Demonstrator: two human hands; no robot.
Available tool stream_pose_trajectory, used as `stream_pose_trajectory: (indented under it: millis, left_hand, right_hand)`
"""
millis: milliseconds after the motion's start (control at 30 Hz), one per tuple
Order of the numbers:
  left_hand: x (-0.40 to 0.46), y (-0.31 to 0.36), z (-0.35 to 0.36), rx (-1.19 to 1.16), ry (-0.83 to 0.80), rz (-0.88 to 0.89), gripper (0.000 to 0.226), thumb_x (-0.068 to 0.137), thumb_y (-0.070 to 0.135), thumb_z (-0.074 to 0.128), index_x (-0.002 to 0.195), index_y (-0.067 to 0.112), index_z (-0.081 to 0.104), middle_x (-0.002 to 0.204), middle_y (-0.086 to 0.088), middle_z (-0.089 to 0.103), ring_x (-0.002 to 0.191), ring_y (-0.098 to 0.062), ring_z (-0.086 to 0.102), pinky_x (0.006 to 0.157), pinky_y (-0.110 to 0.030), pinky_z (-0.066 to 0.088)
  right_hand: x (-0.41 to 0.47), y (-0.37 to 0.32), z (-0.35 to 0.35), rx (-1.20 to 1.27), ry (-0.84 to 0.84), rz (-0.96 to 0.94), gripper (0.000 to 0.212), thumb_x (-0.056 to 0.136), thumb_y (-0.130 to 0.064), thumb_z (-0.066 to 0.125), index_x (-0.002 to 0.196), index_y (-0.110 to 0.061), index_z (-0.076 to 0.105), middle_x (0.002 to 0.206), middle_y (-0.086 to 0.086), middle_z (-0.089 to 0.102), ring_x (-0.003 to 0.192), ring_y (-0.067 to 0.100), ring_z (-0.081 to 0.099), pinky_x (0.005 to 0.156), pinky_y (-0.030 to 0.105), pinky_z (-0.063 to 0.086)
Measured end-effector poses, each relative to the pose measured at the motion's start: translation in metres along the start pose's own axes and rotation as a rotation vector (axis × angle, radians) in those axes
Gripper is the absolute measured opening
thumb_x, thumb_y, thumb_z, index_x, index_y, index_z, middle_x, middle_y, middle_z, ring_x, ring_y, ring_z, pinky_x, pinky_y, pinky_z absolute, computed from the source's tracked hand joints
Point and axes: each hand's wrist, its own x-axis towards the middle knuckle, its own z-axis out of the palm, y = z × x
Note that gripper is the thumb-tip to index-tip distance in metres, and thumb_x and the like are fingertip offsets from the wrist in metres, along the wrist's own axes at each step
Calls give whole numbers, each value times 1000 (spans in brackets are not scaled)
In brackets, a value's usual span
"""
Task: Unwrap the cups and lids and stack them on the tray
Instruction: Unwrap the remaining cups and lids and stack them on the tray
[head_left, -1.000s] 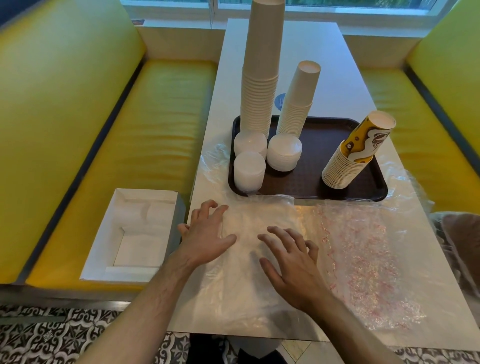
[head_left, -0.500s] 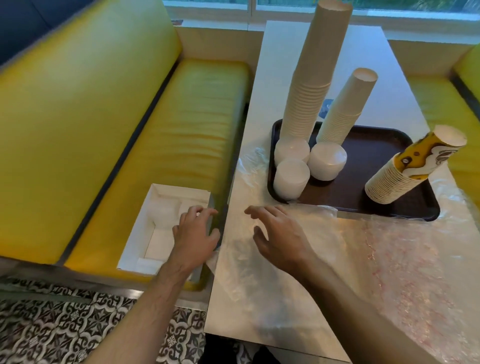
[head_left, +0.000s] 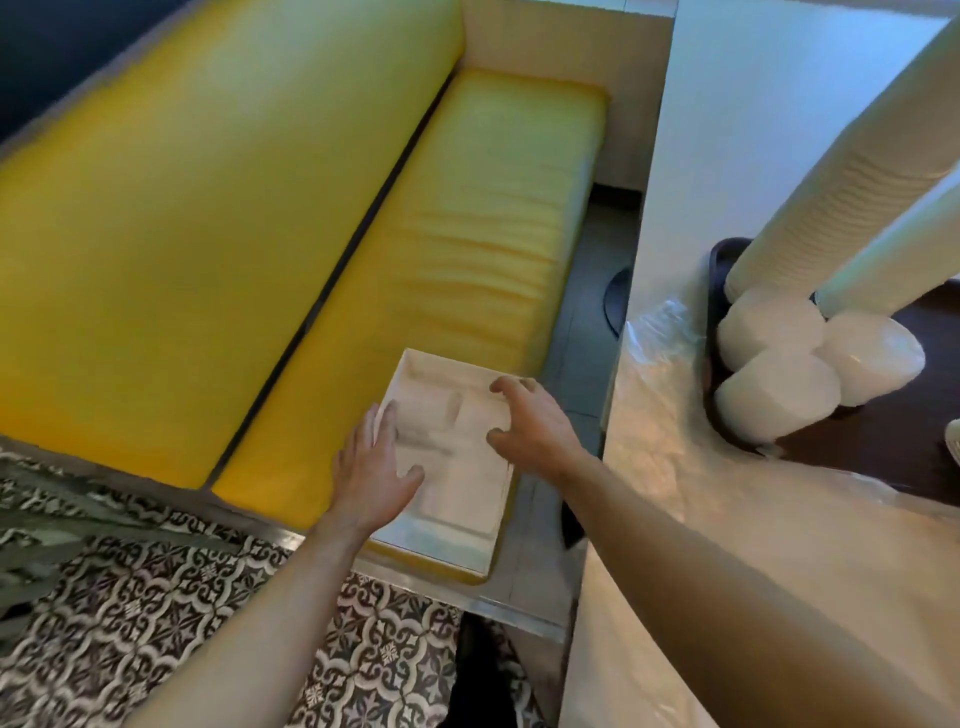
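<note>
Both hands over white box (head_left: 452, 467) on yellow seat (head_left: 467, 249): left hand (head_left: 371, 467) flat, grip open; right hand (head_left: 535, 423) spread, fingers slightly curled, holding nothing. Cup stacks (head_left: 831, 171) and lid stacks (head_left: 779, 395) on tray (head_left: 719, 254), on worktop (head_left: 727, 104) at right.

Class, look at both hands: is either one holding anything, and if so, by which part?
Nothing is held. The left hand and right hand hang open over the white open cardboard box on the yellow bench seat.
</note>
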Motion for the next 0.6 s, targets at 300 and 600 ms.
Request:
stream_pose_trajectory:
  millis: [300, 600]
  left_hand:
    - [47, -78, 34, -263, -160, -8, 92, 103, 26, 55, 158, 38, -18, 171, -2, 0, 156, -27, 12, 123, -42, 18]
    - [55, -98, 64, -134, -43, -3, 92, 104, 11, 45, 149, 48, -27, 67, -1, 48, 53, -11, 40, 44, -23, 32]
  right_hand:
    - [79, 14, 63, -307, -152, 29, 104, 76, -20, 79, 157, -21, 14, 164, 8, 13, 148, 36, 19, 115, 47, 37]
    - [120, 30, 111, -600, -135, 38, 114, 71, -30, 83, 155, -27, 6, 153, 6, 26, 126, 40, 42, 107, 54, 40]
